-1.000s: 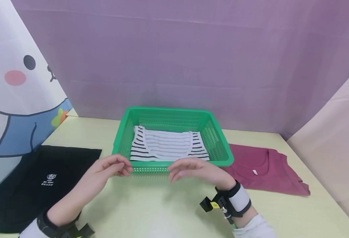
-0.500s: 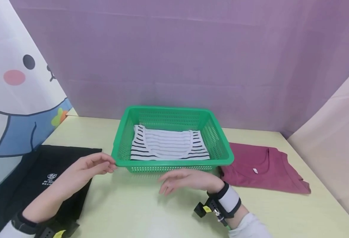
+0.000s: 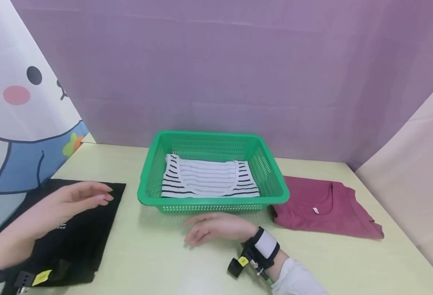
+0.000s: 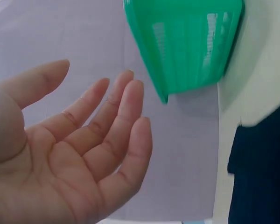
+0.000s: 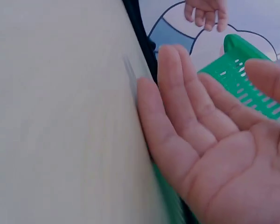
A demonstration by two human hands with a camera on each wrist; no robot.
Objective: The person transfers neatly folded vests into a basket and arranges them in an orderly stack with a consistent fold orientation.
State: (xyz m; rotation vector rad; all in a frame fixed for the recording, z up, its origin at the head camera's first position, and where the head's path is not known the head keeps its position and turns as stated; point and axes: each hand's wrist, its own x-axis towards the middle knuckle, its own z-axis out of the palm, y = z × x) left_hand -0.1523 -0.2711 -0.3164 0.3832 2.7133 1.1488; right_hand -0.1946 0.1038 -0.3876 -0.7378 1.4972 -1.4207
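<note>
My left hand (image 3: 70,203) hovers over the folded black shirt (image 3: 102,229) at the left, fingers relaxed and holding nothing. In the left wrist view its palm (image 4: 60,172) faces the camera with the fingers loosely bent. Just in front of the green basket (image 3: 216,201), my right hand (image 3: 220,227) stays low over the table with nothing in it. The right wrist view shows that hand's fingers (image 5: 177,88) extended and loose. Inside the basket lies a folded white top with black stripes (image 3: 209,180). A folded maroon top (image 3: 327,209) lies right of the basket.
The pale table (image 3: 349,266) bears the basket and both folded garments. A purple curtain (image 3: 216,73) rises behind its back edge. At the left hangs a cloth with a cartoon print (image 3: 21,123), and a light cloth (image 3: 415,172) borders the right side.
My left hand has moved left from the basket's front left corner to over the black shirt. My right hand has drawn back from the basket's front rim, toward me and slightly left.
</note>
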